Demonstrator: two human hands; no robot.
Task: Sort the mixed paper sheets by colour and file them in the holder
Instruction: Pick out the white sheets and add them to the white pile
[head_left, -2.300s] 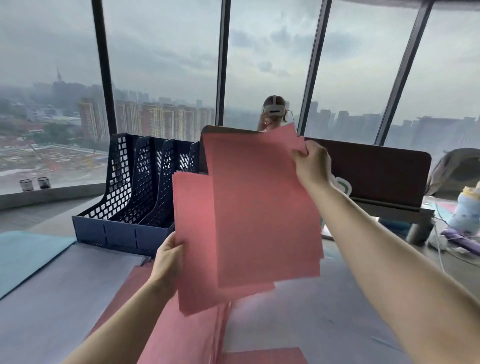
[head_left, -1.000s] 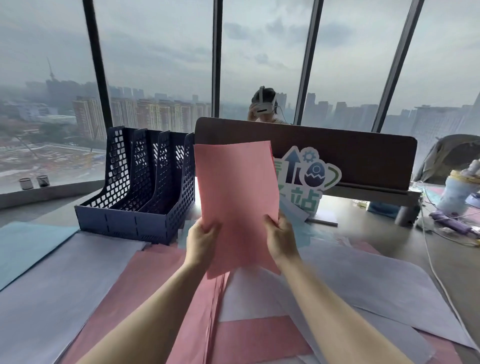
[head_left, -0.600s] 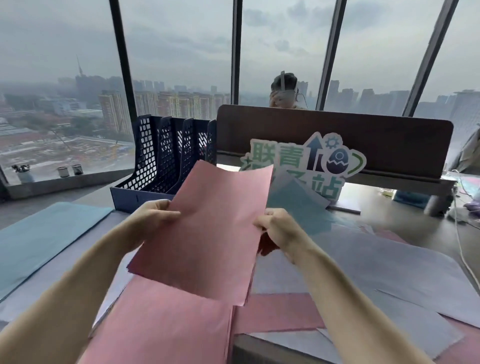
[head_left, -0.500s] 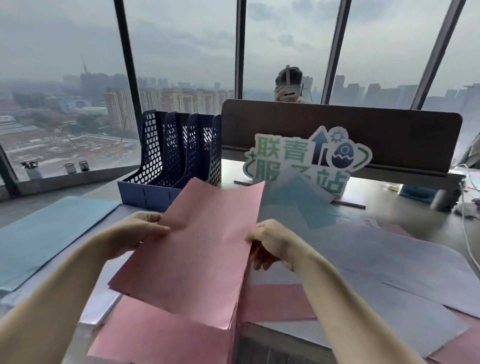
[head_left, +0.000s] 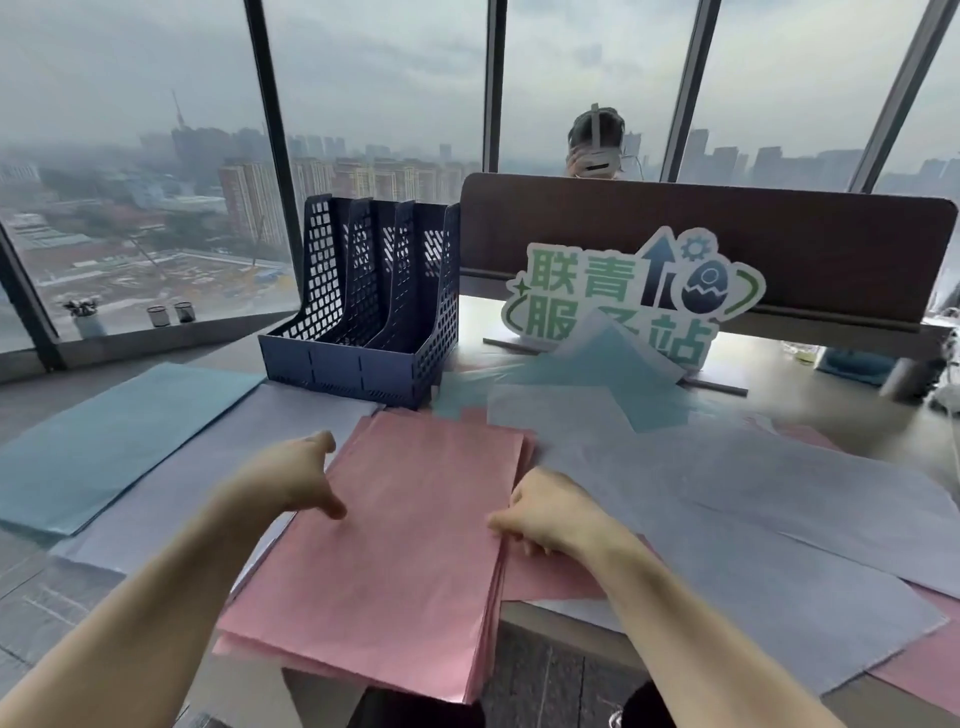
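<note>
A: Why does the pink stack (head_left: 395, 551) lie in the near middle of the desk (head_left: 857, 431), partly over its near edge?

B: I judge it is being squared there before filing. The left hand (head_left: 283, 480) rests at the stack's left edge, thumb on the top sheet. The right hand (head_left: 550, 512) is at the right edge with curled fingers; whether this grip pinches the sheets I cannot tell. The left grip looks loose, holding nothing.

A: And the blue file holder (head_left: 363, 312)?

B: It stands far behind the stack, with no paper visible in its compartments. Blue sheets (head_left: 119, 441) lie at the left, lavender sheets (head_left: 753, 499) at the right.

A: What changed?

B: Half a second ago both hands held the pink sheets lifted and tilted; now they lie flat on the pile.
</note>
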